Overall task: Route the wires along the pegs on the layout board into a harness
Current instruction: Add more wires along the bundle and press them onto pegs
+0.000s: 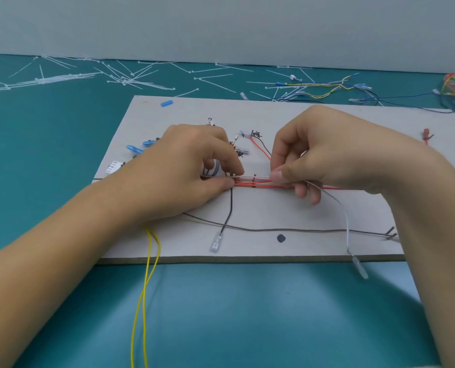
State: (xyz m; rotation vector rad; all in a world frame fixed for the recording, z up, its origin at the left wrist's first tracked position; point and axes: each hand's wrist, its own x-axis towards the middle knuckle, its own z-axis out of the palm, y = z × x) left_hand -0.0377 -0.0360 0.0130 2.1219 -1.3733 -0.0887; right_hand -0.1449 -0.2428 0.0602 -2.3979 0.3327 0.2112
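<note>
From the head camera, the board [274, 216] lies on a teal table [62, 144]. Across the board's middle runs a bundle [250, 182] of red and grey wires, passing a dark peg [254, 179] between the two hands. The left hand [186, 166] pinches the bundle with thumb and forefinger left of the peg; the right hand [324, 152] pinches it to the right. A white wire [347, 229] drops from the right hand over the board's near edge. Beyond the far edge lie scattered cable ties [125, 81]
</note>
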